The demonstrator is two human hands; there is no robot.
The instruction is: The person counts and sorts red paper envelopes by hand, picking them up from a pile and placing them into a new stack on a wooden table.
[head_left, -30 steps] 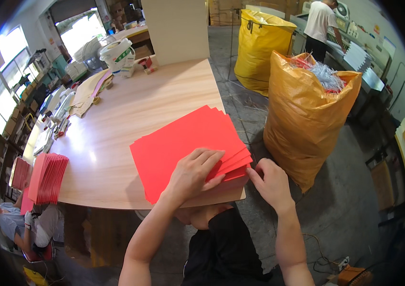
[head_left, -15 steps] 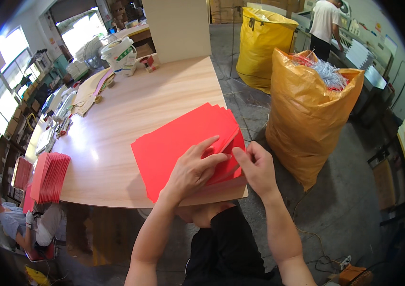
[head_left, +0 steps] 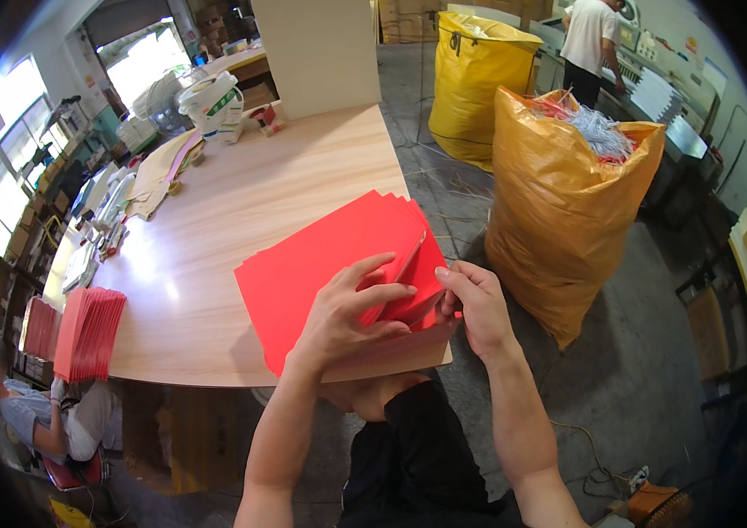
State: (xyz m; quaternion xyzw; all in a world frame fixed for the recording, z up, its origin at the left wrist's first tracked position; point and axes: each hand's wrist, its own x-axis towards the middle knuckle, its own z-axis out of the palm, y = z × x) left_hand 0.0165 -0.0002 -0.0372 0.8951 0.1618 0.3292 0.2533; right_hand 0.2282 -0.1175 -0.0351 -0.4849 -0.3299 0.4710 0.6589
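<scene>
A stack of red paper sheets [head_left: 321,260], slightly fanned at its edges, lies at the near right corner of the wooden table [head_left: 294,167]. Over its near part is my left hand [head_left: 343,312], fingers spread and curved, the fingertips close to a lifted, bent top layer. At the stack's right edge, thumb and forefinger of my right hand [head_left: 477,310] pinch the border of a red sheet [head_left: 429,268]. Between the hands the layers bow apart, leaving a dark gap. The lower fingers of my right hand are curled, and what lies beneath them is partly hidden.
Bundles of red paper [head_left: 90,334] stand at the table's left, beside a seated person [head_left: 39,414]. A white bucket [head_left: 213,106] is at the back. An orange sack of paper shreds [head_left: 567,220] and a yellow sack [head_left: 479,92] stand right; another person [head_left: 589,40] works beyond.
My left hand has shifted slightly left, its fingers more curved. The right-hand layers have opened wider between my hands, with my right hand still at the edge.
</scene>
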